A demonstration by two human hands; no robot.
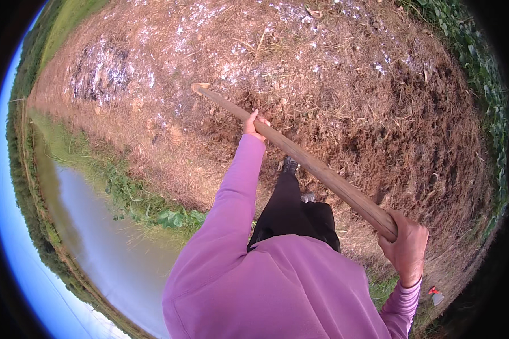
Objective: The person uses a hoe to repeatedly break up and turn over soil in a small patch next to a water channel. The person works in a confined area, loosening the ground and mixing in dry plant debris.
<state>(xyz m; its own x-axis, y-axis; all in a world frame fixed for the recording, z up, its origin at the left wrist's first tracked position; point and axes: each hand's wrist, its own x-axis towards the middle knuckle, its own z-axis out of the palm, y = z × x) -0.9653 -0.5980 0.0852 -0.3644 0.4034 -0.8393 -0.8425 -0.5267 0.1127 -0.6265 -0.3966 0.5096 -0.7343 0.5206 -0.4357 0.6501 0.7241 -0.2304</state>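
A long, thick wooden tool handle (322,169) runs diagonally across the view before me. My left hand (255,125) is wrapped around it toward its far end. Near its butt end, low on the right, my right hand (406,241) grips it. At the far end, a pale crosswise tool head (200,87) sits close to the ground; its blade cannot be made out. Beneath the handle lies dug brown soil (314,127) mixed with dry grass. One dark shoe (290,165) shows just below the handle, between my hands.
Whitish ash and a charred patch (102,74) mark the ground at upper left. A pond (110,237) borders the grassy bank on the left. Leafy vines (471,51) line the right edge. A small red-and-clear object (437,295) lies at lower right.
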